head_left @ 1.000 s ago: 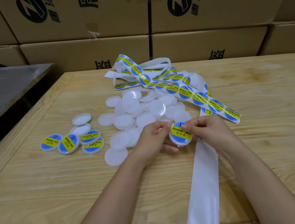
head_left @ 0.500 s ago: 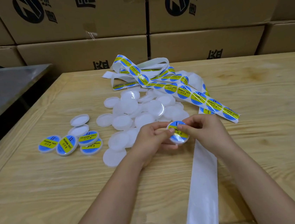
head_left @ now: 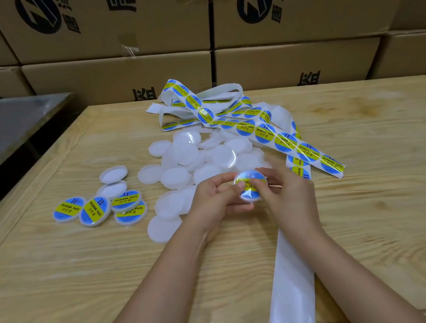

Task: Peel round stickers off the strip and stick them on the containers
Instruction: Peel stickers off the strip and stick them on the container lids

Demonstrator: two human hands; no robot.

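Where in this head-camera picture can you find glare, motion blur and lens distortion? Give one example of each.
Head view: glare whitens the top of the labelled container held between the left hand and right hand. Head view: the right hand's far fingers look slightly smeared. Head view: the edges of the cardboard boxes bow and lean towards the frame's sides.

Open tabletop (head_left: 89,295) nearside, containers (head_left: 195,158) crowd centre, boxes (head_left: 117,74) behind
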